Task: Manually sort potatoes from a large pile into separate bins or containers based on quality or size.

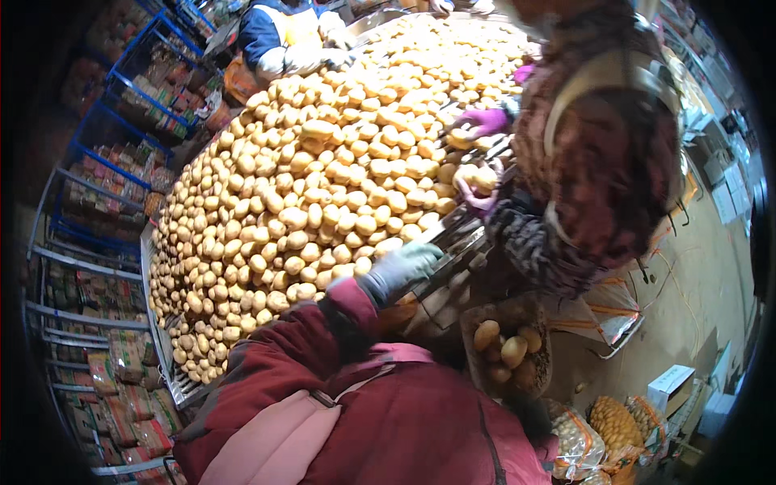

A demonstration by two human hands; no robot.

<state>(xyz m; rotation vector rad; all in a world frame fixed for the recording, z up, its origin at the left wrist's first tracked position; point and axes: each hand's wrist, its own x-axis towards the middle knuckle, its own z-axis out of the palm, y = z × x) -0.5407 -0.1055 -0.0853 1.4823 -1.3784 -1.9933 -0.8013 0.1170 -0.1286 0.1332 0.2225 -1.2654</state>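
Observation:
My left hand (405,270), in a grey-green work glove, reaches palm down over the near edge of a large heap of potatoes (291,200). Its fingers rest by the metal slats (456,239) of the sorting table; whatever lies beneath the palm is hidden. Low on the right, a dark, shadowed shape at the end of my right sleeve seems to be my right hand (528,415). It is at the near end of a tub (541,357) with several potatoes (514,351) inside, but its grip cannot be made out.
Close on the right, a co-worker (606,157) in purple gloves (485,124) handles potatoes. Another person (291,36) works at the far left side. Filled mesh sacks (615,424) and a white carton (670,388) sit at lower right. Blue-framed racks (130,121) with packages line the left.

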